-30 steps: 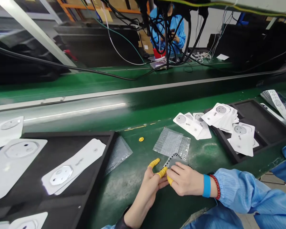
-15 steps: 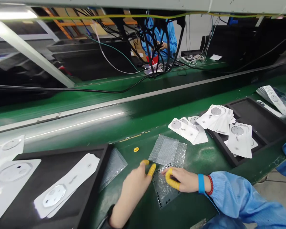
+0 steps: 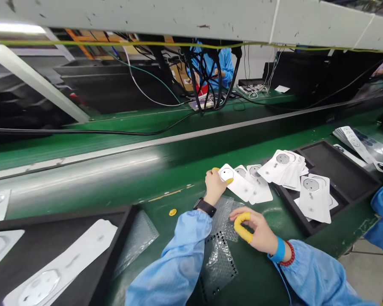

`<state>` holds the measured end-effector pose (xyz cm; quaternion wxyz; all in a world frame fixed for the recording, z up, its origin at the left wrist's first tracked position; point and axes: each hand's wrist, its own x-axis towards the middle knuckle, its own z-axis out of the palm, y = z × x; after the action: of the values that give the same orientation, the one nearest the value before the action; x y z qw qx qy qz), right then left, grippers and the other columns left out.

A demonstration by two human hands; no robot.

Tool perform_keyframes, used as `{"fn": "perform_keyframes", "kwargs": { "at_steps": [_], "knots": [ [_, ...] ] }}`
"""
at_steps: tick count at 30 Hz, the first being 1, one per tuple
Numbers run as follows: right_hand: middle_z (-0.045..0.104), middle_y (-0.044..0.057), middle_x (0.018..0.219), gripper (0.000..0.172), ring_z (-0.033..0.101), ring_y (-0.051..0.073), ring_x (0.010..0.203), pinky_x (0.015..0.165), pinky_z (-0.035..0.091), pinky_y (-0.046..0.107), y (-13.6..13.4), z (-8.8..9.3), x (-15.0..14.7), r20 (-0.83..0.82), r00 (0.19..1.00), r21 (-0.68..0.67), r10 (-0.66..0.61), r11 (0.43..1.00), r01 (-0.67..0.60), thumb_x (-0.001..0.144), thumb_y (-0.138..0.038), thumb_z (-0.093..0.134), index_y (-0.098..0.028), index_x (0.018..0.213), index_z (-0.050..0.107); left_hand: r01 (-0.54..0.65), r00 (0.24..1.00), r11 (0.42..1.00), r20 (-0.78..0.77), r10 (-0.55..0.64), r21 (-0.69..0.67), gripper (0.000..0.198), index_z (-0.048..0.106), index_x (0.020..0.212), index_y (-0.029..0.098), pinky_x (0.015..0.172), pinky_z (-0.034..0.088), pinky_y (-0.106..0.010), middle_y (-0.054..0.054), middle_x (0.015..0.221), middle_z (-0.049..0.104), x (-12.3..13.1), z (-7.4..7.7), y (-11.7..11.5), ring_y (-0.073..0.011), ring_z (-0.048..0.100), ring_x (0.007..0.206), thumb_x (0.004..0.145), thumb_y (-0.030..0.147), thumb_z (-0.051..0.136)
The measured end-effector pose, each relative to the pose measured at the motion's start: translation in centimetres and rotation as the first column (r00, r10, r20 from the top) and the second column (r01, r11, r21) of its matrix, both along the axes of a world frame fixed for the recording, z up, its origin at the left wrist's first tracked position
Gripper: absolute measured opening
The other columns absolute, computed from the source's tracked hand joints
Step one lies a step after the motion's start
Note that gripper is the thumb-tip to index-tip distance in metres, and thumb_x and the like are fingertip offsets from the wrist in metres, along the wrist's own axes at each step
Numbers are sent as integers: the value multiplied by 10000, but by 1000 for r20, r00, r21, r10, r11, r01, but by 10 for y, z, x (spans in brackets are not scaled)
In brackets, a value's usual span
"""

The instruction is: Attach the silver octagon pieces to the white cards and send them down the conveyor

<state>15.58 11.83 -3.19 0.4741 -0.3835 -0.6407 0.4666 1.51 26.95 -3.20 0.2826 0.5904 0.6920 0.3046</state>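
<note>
head view: left hand pinches one end of a white socket-print card, which runs toward its 4 o'clock, beside more cards. right hand half-curled, can't tell if gripping; black-dotted bubble sheet at its 8 o'clock, black tray at its 2.

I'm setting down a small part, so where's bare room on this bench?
A bare patch lies between your right hand and the black tray at right; a narrow strip between the clear sheet at left and your left sleeve. It's crowded where your left hand holds a white card beside others.
</note>
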Motion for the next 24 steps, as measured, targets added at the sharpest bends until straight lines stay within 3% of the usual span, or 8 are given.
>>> {"fn": "perform_keyframes", "kwargs": {
  "at_steps": [3,5,8,10,12,16,19,24],
  "knots": [
    [648,90,1071,29,659,169,967,833,566,301,5,3,10,-29,994,19,-101,995,102,879,-223,620,-209,854,625,10,977,999,214,-19,43,356,584,1178,157,913,517,-477,-102,1233,616,-27,3,-5,-259,622,1086,855,270,682],
    [644,85,1069,11,642,173,989,866,549,317,9,5,18,-47,987,41,-151,987,153,877,-212,625,-215,867,630,-5,931,998,365,-18,63,516,523,1216,155,874,549,-429,-110,1187,648,-41,8,-18,-261,657,1054,769,267,753],
    [635,83,1112,38,623,184,1035,918,524,345,11,14,23,-57,977,62,-204,976,207,870,-194,636,-224,893,640,-2,839,1000,544,-11,24,859,336,1361,146,734,599,-400,-102,970,737,-51,22,-59,-278,732,881,668,338,807],
    [631,82,1150,55,611,197,1076,970,499,379,8,26,21,-20,973,98,-229,968,230,871,-180,635,-227,895,649,9,778,1000,628,7,-22,983,243,1419,149,677,607,-397,-78,856,763,-49,34,-97,-278,749,784,655,390,812],
    [629,80,1172,70,604,209,1107,1009,477,412,2,40,13,37,975,151,-219,966,212,873,-162,629,-227,885,655,19,682,997,731,41,-74,924,305,1398,143,675,606,-363,-73,820,776,-42,49,-135,-269,753,772,671,408,810],
    [629,88,1156,111,612,222,1077,964,510,441,-11,64,-5,124,983,257,-132,961,97,873,-125,622,-226,908,654,41,555,990,827,90,-136,542,578,1160,122,585,585,-290,-70,776,775,-27,73,-184,-247,742,720,744,412,769],
    [622,95,1157,161,584,245,1099,924,523,464,-18,70,-11,180,972,350,-150,934,79,866,-100,622,-236,945,653,4,544,991,832,110,-133,425,659,1036,156,510,551,-235,-31,713,761,-21,82,-201,-200,714,618,717,400,797],
    [586,90,1204,209,544,267,1154,973,491,499,-26,74,-9,213,966,381,-145,923,54,848,-85,639,-253,969,664,-57,607,998,792,60,-32,221,704,913,208,511,515,-164,24,645,735,-18,85,-217,-113,641,519,744,322,789]
  ]
}}
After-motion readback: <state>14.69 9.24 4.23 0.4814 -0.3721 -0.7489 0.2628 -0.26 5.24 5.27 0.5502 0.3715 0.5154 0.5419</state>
